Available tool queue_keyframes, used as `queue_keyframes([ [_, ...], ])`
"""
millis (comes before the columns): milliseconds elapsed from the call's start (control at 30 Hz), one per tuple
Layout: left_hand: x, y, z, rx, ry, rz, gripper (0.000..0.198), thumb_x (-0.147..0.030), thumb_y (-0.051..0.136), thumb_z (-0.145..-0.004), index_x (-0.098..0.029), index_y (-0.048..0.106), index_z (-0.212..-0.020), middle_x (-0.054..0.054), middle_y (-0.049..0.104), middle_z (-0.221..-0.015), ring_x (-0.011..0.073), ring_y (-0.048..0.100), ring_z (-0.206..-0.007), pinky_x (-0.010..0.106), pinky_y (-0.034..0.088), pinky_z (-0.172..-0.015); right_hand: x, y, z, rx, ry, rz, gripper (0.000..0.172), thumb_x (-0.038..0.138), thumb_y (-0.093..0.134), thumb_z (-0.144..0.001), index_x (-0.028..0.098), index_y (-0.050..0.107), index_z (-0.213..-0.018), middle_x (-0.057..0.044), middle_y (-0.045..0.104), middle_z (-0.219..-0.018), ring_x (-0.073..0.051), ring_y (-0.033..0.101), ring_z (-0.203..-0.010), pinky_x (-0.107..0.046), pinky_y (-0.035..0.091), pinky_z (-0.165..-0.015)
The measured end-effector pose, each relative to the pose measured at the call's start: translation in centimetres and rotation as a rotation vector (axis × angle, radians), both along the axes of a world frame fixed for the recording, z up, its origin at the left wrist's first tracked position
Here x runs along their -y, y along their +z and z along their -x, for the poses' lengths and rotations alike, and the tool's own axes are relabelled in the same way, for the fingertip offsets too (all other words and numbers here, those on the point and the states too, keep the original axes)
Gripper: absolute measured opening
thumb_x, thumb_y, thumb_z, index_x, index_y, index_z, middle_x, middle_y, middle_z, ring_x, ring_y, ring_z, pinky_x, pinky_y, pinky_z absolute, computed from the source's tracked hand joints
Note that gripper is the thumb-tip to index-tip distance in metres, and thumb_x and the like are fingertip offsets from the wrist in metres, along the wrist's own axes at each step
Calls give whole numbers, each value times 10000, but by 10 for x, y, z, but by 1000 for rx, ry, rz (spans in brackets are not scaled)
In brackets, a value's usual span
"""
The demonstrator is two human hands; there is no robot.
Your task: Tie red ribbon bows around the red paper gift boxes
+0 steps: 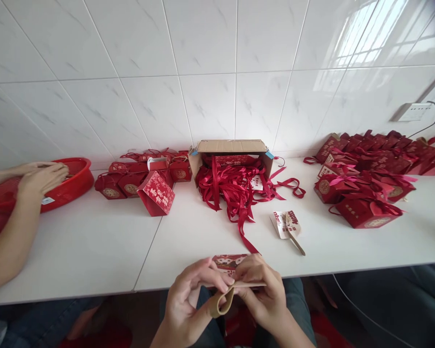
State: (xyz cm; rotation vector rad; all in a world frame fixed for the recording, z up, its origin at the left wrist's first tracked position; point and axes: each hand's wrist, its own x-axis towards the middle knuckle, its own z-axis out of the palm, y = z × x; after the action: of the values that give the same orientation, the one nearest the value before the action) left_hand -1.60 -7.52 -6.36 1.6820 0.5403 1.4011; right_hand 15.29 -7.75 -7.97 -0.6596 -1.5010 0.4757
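Close to the table's front edge, my left hand (192, 302) and my right hand (263, 292) are both closed on a bent piece of tan cardboard (217, 309). One end of the cardboard curls into a loop below my left fingers, while a thin straight edge runs under my right fingers. Just behind my hands shows a red printed card (230, 261), partly covered by my fingers; I cannot tell if it belongs to the same piece. Beyond lies a heap of red ribbons (235, 186), spilling from a cardboard carton (232, 146), one ribbon trailing toward my hands.
Red gift boxes (371, 212) crowd the right side, several with bows. More red boxes (157, 193) stand left of the carton. A printed packet with a stick (287, 224) lies right of centre. Another person's hands (45, 179) reach into a red basin (83, 181) at left.
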Motion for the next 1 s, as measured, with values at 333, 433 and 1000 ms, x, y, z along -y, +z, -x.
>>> queue_keyframes([
  [333, -1, -6, 6, -97, -52, 145, 636, -253, 518, -925, -343, 212, -1475, 126, 569, -1296, 294, 512, -1250, 480, 430, -1039, -6, 5, -11, -188, 80, 528, 280, 378, 731, -764, 181, 534, -734, -7, 646, -669, -115, 576, -543, -203, 436, -474],
  [433, -4, -10, 11, -137, 87, 188, 612, -244, 553, -904, -323, 295, -1453, 113, 458, -1437, 287, 391, -1358, 453, 333, -1124, -23, 12, -44, -162, -52, 602, 299, 441, 677, -793, 175, 540, -782, 10, 596, -600, -111, 533, -509, -203, 410, -462],
  [1000, -26, -47, 64, -310, 591, 370, 433, -457, 659, -775, -238, 604, -1145, 100, 592, -1261, 296, 554, -1175, 427, 459, -1012, -141, -6, -213, 89, -1098, 752, 405, 276, 486, -738, 144, 605, -1101, -193, 577, -1125, -378, 517, -1085, -627, 340, -917],
])
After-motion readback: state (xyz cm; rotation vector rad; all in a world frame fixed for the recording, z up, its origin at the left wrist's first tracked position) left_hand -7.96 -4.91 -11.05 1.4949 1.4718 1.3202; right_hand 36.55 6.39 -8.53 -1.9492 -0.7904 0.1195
